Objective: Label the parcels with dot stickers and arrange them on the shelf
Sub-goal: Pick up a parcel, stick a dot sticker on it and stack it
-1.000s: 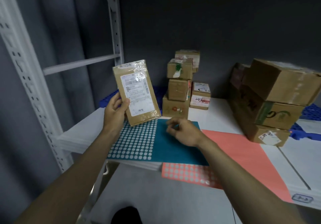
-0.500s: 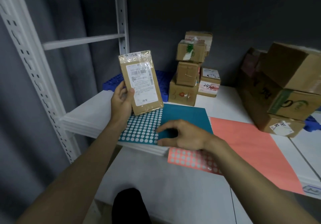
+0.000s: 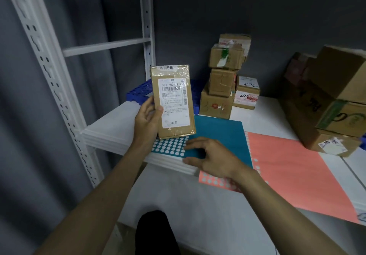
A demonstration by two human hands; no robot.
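Parcel up, hand on the stickers

We see the left hand (image 3: 147, 120) gripping a flat parcel (image 3: 173, 101) upright (label facing us) just above the teal sheet (image 3: 217, 136) on the shelf (image 3: 111, 130), while the right hand (image 3: 211, 158) rests there, fingers loosely spread, holding nothing

"5元", "502-602" on held parcel (image 3: 173, 101)

On the white shelf board (image 3: 118, 130) we list: the flat brown cardboard parcel (image 3: 173, 102), upright in our left hand (image 3: 147, 120), above the teal dot-sticker sheet (image 3: 217, 136). Our right hand (image 3: 210, 158) rests on that sheet. The coral dot-sticker sheet (image 3: 287, 165) lies right of it. Behind: a stack of small cardboard boxes (image 3: 223, 82); far right, larger stacked cartons (image 3: 332, 100).
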